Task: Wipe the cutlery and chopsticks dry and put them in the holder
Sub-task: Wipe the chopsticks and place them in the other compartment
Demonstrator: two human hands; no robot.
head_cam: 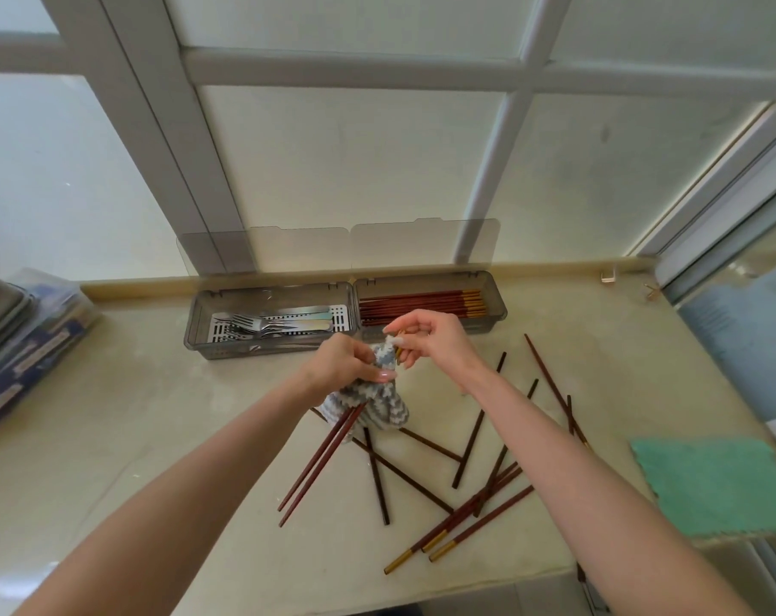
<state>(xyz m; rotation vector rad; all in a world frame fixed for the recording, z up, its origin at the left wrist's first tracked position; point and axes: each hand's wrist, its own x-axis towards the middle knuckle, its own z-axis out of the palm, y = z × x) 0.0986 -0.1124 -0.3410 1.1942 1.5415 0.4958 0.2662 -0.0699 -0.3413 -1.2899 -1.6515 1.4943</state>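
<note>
1. Two chopsticks, one pair [319,464], are in hand above the bench [154,437]. Their dark tips stick out below the cloth [377,406], pointing back toward me.
2. Left fingers [368,371] are curled tight round the striped cloth, which wraps the pair's upper part.
3. Right fingers [406,321] pinch the pair's gold ends just above the cloth. The index is lifted and the exact contact is partly hidden.
4. Step in hand, I judge, is drying this pair. I should squeeze the cloth firmly with the left and draw the pair through it with the right, full length, so the tips get wiped too.
5. Both sticks need to stay together and parallel. If they splay, one may slip past the cloth undried.
6. Holder [279,351] is at the back of the bench with its lids up. Right tray [499,300] has stored chopsticks [417,302] with gold ends to the right, and left tray [195,317] has forks [261,324]. The pair goes in the right tray, same way round.
7. Loose chopsticks [466,442] are scattered on the bench near me, so plenty is left. I should lift the pair clear of them, as they are likely undried.
8. Green cloth [710,486] lies flat at the right as a spare if the striped one soaks through.
</note>
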